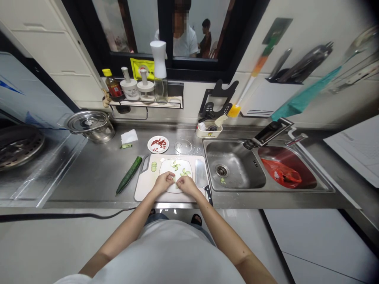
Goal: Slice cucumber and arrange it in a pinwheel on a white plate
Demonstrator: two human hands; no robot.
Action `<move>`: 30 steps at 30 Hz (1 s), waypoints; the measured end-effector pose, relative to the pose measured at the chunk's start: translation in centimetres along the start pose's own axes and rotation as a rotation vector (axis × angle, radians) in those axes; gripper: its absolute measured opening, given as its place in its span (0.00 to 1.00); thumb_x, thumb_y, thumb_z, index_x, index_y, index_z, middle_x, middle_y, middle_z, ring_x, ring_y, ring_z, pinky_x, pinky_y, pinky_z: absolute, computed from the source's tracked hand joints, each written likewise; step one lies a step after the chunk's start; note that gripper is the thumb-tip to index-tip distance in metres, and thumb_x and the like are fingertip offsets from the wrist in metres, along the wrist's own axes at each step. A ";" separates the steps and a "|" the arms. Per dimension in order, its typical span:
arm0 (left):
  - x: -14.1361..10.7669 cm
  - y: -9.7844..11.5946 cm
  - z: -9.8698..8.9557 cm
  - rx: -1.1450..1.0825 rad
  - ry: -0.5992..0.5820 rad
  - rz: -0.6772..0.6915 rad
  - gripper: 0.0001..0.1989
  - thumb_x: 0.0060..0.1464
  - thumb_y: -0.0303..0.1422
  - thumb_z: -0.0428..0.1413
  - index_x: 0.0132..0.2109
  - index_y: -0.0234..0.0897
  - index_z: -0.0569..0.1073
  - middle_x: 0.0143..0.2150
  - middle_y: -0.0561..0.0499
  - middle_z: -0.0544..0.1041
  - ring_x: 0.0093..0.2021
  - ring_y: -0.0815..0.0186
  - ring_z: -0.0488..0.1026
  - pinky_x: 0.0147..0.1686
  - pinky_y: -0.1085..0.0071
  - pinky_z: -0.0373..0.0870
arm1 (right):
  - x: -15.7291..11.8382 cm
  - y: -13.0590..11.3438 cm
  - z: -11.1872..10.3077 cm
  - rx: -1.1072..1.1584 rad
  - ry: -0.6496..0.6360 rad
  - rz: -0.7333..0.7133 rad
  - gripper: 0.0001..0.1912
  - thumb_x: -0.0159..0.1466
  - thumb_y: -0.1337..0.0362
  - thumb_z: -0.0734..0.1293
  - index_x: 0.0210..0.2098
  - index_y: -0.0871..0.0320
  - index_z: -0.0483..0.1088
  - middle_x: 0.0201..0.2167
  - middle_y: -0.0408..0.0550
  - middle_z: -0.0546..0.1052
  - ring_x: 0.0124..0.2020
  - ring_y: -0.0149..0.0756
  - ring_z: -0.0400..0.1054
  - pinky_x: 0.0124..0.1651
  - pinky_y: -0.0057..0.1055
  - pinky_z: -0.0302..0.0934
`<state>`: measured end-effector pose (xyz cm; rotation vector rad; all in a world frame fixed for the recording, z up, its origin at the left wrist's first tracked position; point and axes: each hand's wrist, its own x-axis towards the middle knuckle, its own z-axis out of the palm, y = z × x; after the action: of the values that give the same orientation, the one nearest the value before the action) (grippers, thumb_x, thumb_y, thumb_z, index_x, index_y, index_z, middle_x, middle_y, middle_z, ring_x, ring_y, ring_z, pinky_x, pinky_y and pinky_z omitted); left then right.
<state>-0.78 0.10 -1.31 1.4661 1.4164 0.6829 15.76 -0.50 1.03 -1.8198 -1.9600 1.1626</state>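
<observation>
My left hand (164,182) and my right hand (187,184) meet over the near part of a white plate (165,167), fingers bent and pinched together. Between the fingertips is a small pale-green cucumber piece (174,179), partly hidden by them. Farther back on the plate, thin cucumber slices lie in two pinwheel shapes, one cucumber pinwheel (175,165) at the back and another cucumber pinwheel (185,172) at the right. Under the plate is a cutting board (145,185), with a row of cucumber slices (153,166) at its left and a knife (201,172) along its right side.
A whole cucumber (129,175) lies left of the board. Behind stand a small dish of red bits (158,144) and a lidded pot (99,128). To the right is a double sink (233,187) holding a red bag (281,173). Bottles (160,85) line a wall rack.
</observation>
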 end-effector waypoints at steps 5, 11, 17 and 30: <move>-0.4 0.7 -0.1 0.122 0.012 0.007 0.12 0.47 0.25 0.56 0.42 0.36 0.76 0.28 0.54 0.75 0.29 0.70 0.69 0.31 0.76 0.63 | -0.2 -0.3 0.2 -0.119 0.004 -0.009 0.10 0.60 0.70 0.62 0.28 0.61 0.76 0.26 0.46 0.78 0.29 0.30 0.68 0.31 0.23 0.53; -0.5 0.9 0.1 0.334 -0.021 0.041 0.14 0.50 0.24 0.53 0.44 0.36 0.76 0.30 0.52 0.76 0.31 0.67 0.70 0.33 0.74 0.61 | -0.7 -0.6 0.6 -0.285 0.007 -0.001 0.10 0.64 0.68 0.60 0.35 0.58 0.74 0.34 0.49 0.79 0.35 0.33 0.69 0.33 0.25 0.51; -0.4 0.8 0.3 0.442 -0.042 0.069 0.15 0.51 0.25 0.53 0.45 0.36 0.76 0.37 0.47 0.77 0.39 0.62 0.72 0.41 0.70 0.64 | -1.0 -0.7 1.1 -0.367 0.015 0.007 0.10 0.66 0.66 0.59 0.39 0.56 0.72 0.37 0.49 0.78 0.39 0.35 0.69 0.36 0.27 0.51; -0.3 0.2 0.4 0.480 -0.054 0.074 0.12 0.54 0.27 0.54 0.45 0.36 0.77 0.41 0.46 0.76 0.42 0.62 0.72 0.45 0.69 0.64 | -1.5 -0.3 1.6 -0.459 0.016 -0.085 0.12 0.68 0.65 0.56 0.44 0.55 0.70 0.41 0.48 0.75 0.42 0.35 0.67 0.39 0.28 0.52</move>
<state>-0.37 -0.25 -1.23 1.8977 1.5575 0.3536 14.84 -2.53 0.64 -1.9086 -2.4184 0.7081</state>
